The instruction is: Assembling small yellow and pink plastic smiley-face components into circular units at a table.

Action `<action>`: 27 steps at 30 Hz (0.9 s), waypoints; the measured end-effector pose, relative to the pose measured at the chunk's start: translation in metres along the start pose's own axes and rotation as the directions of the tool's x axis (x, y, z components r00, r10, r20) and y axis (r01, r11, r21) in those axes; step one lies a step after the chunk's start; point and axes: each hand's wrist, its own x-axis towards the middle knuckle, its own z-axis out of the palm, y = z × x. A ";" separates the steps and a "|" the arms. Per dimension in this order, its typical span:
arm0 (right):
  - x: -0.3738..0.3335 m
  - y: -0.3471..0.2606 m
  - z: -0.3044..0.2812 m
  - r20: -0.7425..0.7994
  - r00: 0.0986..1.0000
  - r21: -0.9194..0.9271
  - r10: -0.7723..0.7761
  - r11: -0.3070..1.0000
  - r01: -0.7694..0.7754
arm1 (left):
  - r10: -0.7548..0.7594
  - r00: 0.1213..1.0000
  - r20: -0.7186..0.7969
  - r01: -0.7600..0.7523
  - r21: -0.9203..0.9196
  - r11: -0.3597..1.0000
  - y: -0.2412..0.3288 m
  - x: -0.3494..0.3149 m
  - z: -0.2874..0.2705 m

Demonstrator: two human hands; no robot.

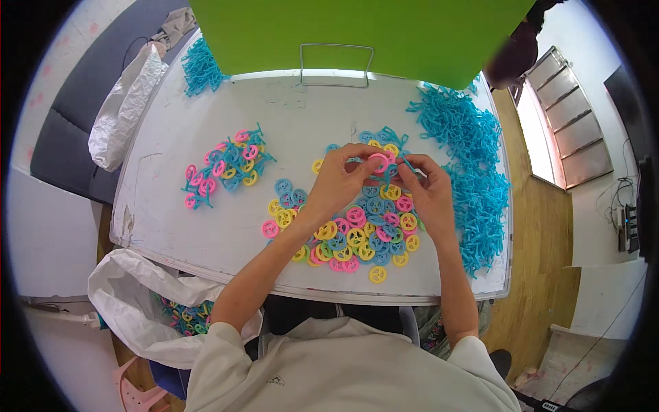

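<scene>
Over the heap of small plastic wheels [355, 237] in pink, yellow, blue and green, my two hands meet. My left hand [342, 175] pinches a pink wheel [378, 163] between thumb and fingers. My right hand [427, 189] is closed on a thin teal plastic piece [408, 163], held close against the pink wheel. Whether the two are joined cannot be made out. To the right lies a big pile of teal plastic pieces [473, 165]. On the left of the table sits a group of teal pieces with wheels on them [223, 165].
A green panel [371, 27] with a wire handle [336, 84] stands at the table's far side. More teal pieces [201, 67] lie at the far left corner. A white sack [113, 288] with coloured parts inside leans by the near left edge. Another person [513, 58] is at the far right.
</scene>
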 end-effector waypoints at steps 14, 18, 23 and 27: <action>0.000 0.012 0.009 0.040 0.994 -0.138 -0.105 0.984 0.110 | 0.163 0.982 -0.099 -0.149 0.140 0.979 -0.012 0.001 0.004; 0.001 0.011 0.007 0.067 0.997 -0.041 -0.031 0.999 0.034 | 0.365 0.928 -0.076 -0.285 0.485 0.827 -0.013 -0.004 0.009; 0.001 0.012 0.005 0.090 0.996 0.034 -0.003 0.999 0.000 | 0.401 0.907 -0.127 -0.306 0.453 0.837 -0.010 -0.008 0.015; 0.001 0.014 0.004 0.117 0.992 0.010 -0.047 0.999 0.046 | 0.232 0.954 -0.193 -0.188 0.219 0.957 -0.015 -0.004 0.012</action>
